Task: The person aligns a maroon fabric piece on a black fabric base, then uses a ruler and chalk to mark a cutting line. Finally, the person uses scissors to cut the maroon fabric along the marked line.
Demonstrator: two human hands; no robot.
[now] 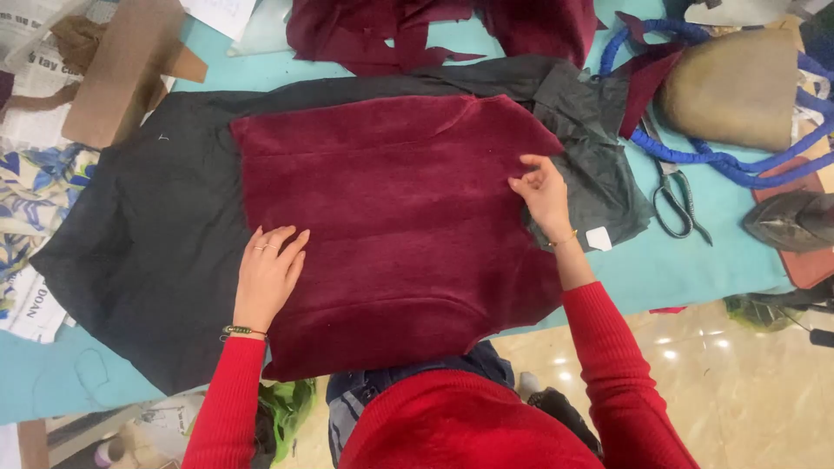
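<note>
A dark red velvet fabric piece [391, 217] lies flat on top of a larger black lining cloth [148, 234] on the turquoise table [730, 260]. My left hand [268, 274] rests flat, fingers together, on the left edge of the red piece where it meets the black cloth. My right hand [543, 191] presses its fingertips on the red piece's right edge, with the black cloth bunched just beyond it. Neither hand holds anything. Both arms wear red sleeves.
Black-handled scissors [676, 201] lie right of the cloth. Behind them are a tan padded form [738, 87] wrapped with blue cord [695, 152] and an iron [790, 221]. More red scraps [417, 30] lie at the back, cardboard [113, 74] and newspapers [30, 78] at left.
</note>
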